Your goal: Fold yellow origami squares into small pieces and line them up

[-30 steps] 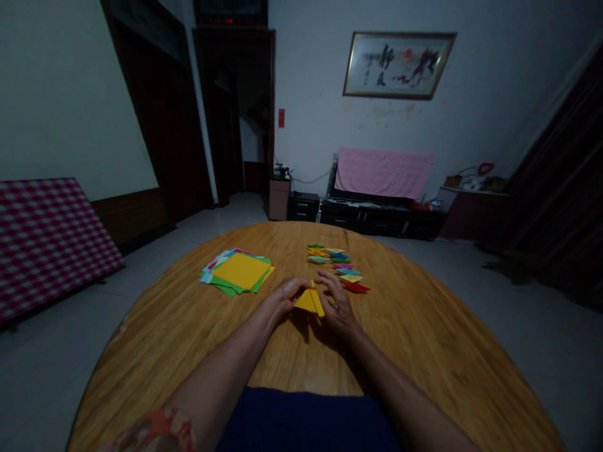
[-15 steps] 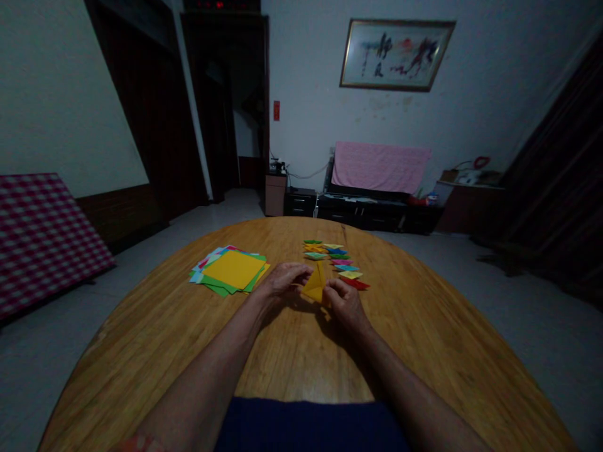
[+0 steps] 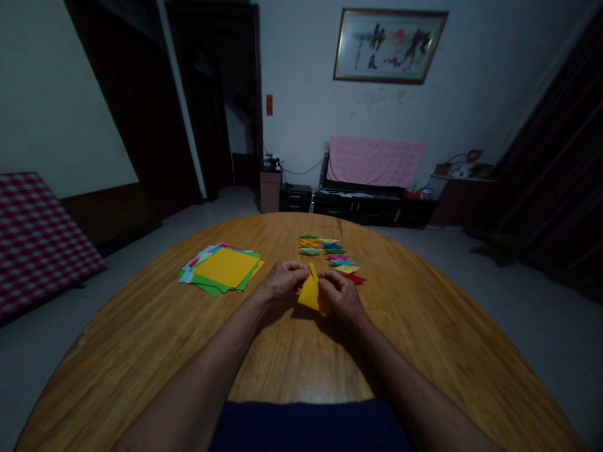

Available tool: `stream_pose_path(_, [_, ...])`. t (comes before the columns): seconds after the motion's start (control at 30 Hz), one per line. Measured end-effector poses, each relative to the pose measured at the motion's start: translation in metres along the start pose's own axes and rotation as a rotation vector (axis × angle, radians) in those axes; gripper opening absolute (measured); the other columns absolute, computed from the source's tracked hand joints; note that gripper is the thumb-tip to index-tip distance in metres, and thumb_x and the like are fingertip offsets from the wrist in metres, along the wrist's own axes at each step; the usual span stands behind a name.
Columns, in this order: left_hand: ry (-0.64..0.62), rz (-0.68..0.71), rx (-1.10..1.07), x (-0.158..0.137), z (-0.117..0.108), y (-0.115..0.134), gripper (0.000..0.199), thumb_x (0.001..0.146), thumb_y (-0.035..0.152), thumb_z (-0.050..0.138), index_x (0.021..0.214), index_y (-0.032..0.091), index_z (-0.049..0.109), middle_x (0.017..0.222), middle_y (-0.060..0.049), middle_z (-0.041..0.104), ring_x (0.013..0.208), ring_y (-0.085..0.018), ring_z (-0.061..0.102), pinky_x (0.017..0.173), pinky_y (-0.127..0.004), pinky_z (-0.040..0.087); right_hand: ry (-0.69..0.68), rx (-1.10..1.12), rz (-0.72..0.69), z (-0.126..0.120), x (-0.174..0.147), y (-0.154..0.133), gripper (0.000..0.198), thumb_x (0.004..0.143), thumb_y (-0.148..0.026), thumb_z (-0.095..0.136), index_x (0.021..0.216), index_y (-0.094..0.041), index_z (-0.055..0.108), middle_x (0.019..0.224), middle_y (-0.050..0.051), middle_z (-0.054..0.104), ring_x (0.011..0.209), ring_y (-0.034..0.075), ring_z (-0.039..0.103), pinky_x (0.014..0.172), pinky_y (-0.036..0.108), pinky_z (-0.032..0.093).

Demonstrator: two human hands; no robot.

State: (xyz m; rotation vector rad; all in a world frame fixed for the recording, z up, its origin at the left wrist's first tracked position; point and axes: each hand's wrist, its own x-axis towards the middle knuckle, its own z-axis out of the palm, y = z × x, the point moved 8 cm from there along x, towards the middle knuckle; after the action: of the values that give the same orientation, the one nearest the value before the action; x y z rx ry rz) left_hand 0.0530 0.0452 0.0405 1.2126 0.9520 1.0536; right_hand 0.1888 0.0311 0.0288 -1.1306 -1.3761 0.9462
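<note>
While your forearms reach over the near edge of the round bench (image 3: 292, 370), your two hands are close together, with one piece of folded yellow paper (image 3: 309, 295) between them, well inside from this edge. Your left hand (image 3: 282, 278) pinches the paper at its upper left side, and your right hand (image 3: 343, 295) pinches it at the right side; because the light is dim, the exact place of each fingertip is difficult to tell. Toward the left edge lies a loose stack of square sheets (image 3: 226, 267), yellow on top. Toward the far edge lie small folded pieces (image 3: 338, 257) in several colours, the red one nearest your right hand.
</note>
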Motion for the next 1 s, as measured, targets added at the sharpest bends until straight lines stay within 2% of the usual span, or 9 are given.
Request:
stream_pose_path(0.13, [-0.043,-0.005,-0.056,0.002,0.008,-0.014,0.013,0.065,0.024,0.064,0.062,0.014,0.056,0.052,0.004,0.046,0.042,-0.006,0.039,0.042,-0.02,0.025,0.054,0.091,0.008,-0.003,0.004,0.005,0.025,0.071,-0.039,0.062,0.082,-0.016,0.066,0.075,0.003,0.065,0.066,0.017,0.058,0.059,0.026,0.045])
stream_pose_path(0.33, [-0.089,-0.022,-0.123,0.003,0.015,-0.027,0.016,0.067,0.023,0.066,0.061,0.015,0.054,0.052,0.003,0.047,0.041,-0.006,0.042,0.043,-0.02,0.03,0.072,0.141,0.066,-0.004,0.005,0.011,0.028,0.065,-0.042,0.069,0.072,-0.016,0.062,0.065,-0.001,0.058,0.058,0.013,0.051,0.055,0.025,0.041])
stream_pose_path(0.5, [-0.217,-0.141,-0.224,0.004,0.018,-0.026,0.016,0.068,0.025,0.067,0.066,0.011,0.059,0.057,-0.003,0.057,0.046,-0.009,0.051,0.045,-0.019,0.037,-0.036,0.249,0.152,0.003,0.0,0.007,0.024,0.067,-0.039,0.067,0.072,-0.017,0.059,0.064,-0.001,0.057,0.056,0.012,0.05,0.054,0.025,0.039])
stream_pose_path(0.7, [-0.286,-0.255,-0.267,0.003,0.013,-0.031,0.019,0.068,0.025,0.073,0.071,0.008,0.064,0.061,-0.006,0.062,0.052,-0.01,0.057,0.05,-0.019,0.043,-0.152,0.22,0.159,0.006,-0.002,0.007,0.016,0.068,-0.033,0.063,0.069,-0.018,0.059,0.061,-0.001,0.055,0.054,0.011,0.047,0.052,0.024,0.035])
stream_pose_path(1.0, [-0.273,-0.284,-0.237,0.002,0.01,-0.035,0.022,0.067,0.026,0.077,0.071,0.01,0.064,0.06,-0.005,0.062,0.05,-0.009,0.054,0.049,-0.02,0.043,-0.18,0.216,0.199,0.011,-0.007,0.001,0.014,0.064,-0.03,0.064,0.069,-0.018,0.059,0.058,-0.002,0.056,0.051,0.011,0.047,0.05,0.024,0.034])
